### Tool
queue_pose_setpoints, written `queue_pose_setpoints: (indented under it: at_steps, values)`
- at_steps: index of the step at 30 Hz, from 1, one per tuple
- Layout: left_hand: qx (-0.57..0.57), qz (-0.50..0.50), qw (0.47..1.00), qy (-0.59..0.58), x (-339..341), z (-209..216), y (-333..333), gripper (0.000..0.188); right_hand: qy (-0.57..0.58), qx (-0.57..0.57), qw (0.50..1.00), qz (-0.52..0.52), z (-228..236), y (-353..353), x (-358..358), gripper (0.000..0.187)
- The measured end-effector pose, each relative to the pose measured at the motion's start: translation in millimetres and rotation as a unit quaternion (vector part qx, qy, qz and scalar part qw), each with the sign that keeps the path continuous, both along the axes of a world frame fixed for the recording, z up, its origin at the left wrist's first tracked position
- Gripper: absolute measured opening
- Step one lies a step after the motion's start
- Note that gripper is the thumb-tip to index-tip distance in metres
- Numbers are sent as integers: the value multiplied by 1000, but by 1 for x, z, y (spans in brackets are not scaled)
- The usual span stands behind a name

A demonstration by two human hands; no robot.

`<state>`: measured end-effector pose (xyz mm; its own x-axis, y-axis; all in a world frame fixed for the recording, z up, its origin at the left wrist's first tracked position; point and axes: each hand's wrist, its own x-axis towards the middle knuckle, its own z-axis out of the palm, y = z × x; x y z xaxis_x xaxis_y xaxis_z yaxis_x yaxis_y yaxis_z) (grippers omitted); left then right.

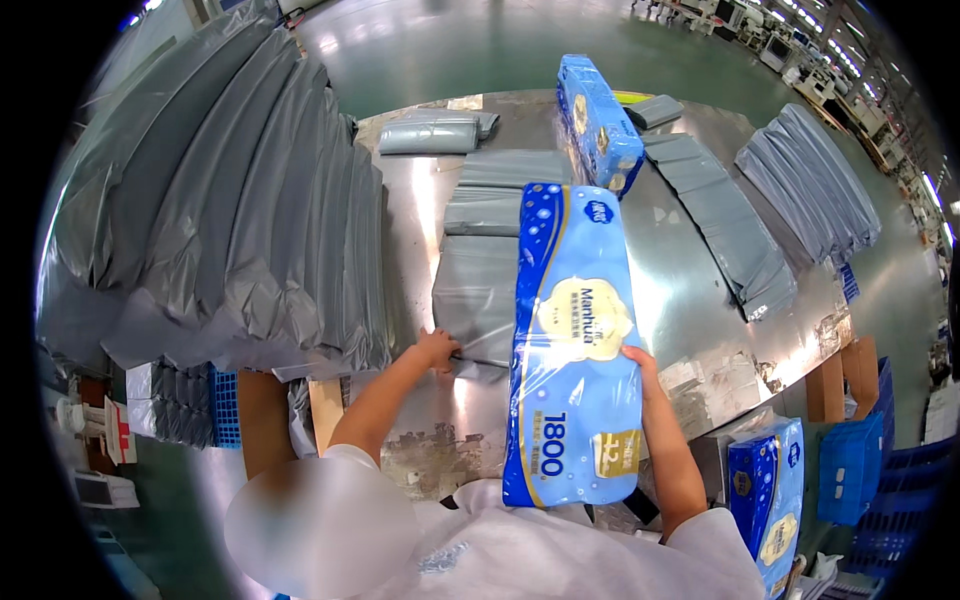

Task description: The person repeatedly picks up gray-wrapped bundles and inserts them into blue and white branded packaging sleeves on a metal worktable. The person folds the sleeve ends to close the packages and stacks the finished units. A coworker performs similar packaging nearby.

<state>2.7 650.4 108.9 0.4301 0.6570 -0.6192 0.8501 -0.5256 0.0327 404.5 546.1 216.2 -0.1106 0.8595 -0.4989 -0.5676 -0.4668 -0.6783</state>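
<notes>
A long blue plastic-wrapped pack of toilet rolls (575, 400) stands tilted in front of my body, its near end against my white shirt. My right hand (642, 368) grips its right side, with the thumb on the front face. My left hand (437, 350) is closed on the near left edge of a grey plastic bag (475, 285), which lies flat on the metal table (420, 210). The pack covers the bag's right side. Some of my left fingertips are hidden by the bag's edge.
Tall grey folded plastic bags (230, 200) are heaped at the left. Another blue pack (600, 125) stands at the table's far side. More grey bags (810, 185) lie at the right. Below right are a blue pack (770, 500) and a blue crate (848, 470).
</notes>
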Motion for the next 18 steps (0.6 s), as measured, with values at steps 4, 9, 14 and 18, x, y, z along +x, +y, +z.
queue_pose_setpoints:
  at_steps: [4, 9, 14, 18]
  values:
    - [62, -80, 992, 69, -8, 7, -37, 109, -30, 32, 997, 68, -10, -14, -29, 60]
    - [169, -112, 979, -31, -53, -58, -40, 97, -16, 24, 995, 100, -19, -30, -24, 59]
    - [89, -12, 988, -128, -38, -64, -64, 97, -50, -84, 990, 106, 10, -40, -38, 56]
    - [97, 27, 978, -181, -46, -57, -78, 107, 19, -56, 993, 104, -62, -75, -73, 60]
